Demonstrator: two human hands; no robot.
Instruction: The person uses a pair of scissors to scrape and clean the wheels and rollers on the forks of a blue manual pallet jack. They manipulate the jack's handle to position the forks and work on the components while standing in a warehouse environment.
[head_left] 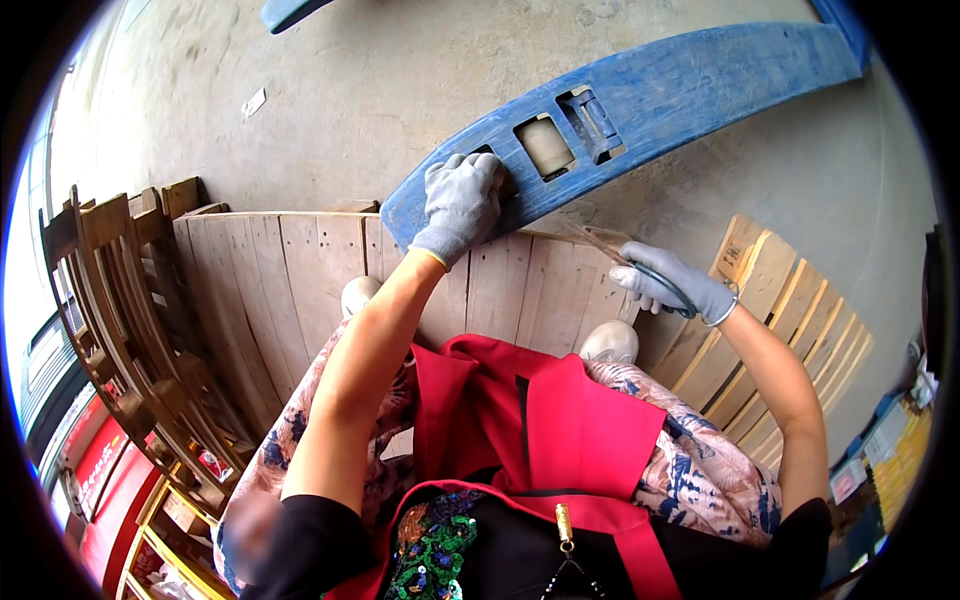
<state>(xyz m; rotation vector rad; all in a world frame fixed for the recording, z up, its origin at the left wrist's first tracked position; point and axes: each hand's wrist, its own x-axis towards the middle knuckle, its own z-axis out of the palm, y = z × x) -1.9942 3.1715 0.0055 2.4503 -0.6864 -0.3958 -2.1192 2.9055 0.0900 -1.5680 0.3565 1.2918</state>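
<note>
A long, curved blue panel (700, 85) with a scuffed surface and rectangular cut-outs slants from the middle up to the far right. My left hand (462, 205), in a grey glove, is closed on its near end, the fingertips hidden in a cut-out. To the right of that end, my gloved right hand (668, 278) is closed around a pair of scissors (672, 290) with dark loop handles. Their blades point up and left, apart from the panel as far as I can tell. The near end of the panel overlaps the edge of a wooden plank platform (260, 290).
Wooden pallets (110, 300) stand on edge at the left, by a yellow frame (150, 540). A slatted pallet (770, 330) lies at the right. A white scrap (254, 103) is on the concrete floor (370, 100). Part of another blue piece (290, 12) shows at the top.
</note>
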